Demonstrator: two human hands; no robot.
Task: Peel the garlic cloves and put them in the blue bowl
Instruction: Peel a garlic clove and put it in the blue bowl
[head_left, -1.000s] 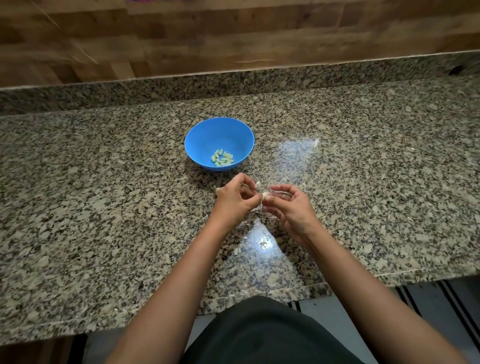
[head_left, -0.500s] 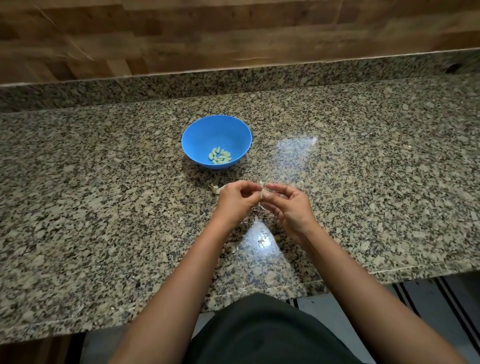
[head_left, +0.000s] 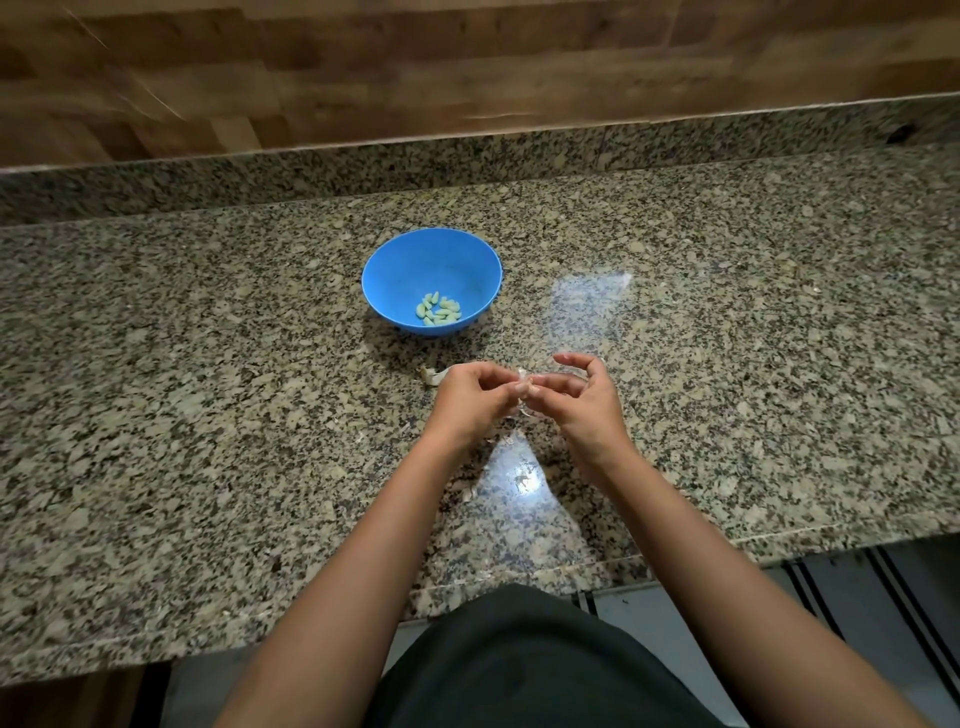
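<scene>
The right hand (head_left: 587, 410) has loosened since a second ago. Its forefinger (head_left: 574, 359), earlier folded down over the garlic clove (head_left: 525, 387), now arches up and away toward 12 o'clock. This leaves a gap above the lower fingers, which alone keep the grip on the clove's 3 o'clock end. The thin strand of skin that trailed toward 3 o'clock is gone. A pale flap of skin (head_left: 521, 373) now stands at the clove's 12 o'clock side, just beside the left hand (head_left: 470, 400).

Dim, with glare
White glare pools on the countertop (head_left: 218, 426) just nearer than where the right hand (head_left: 584, 410) grips; edges bow.
</scene>
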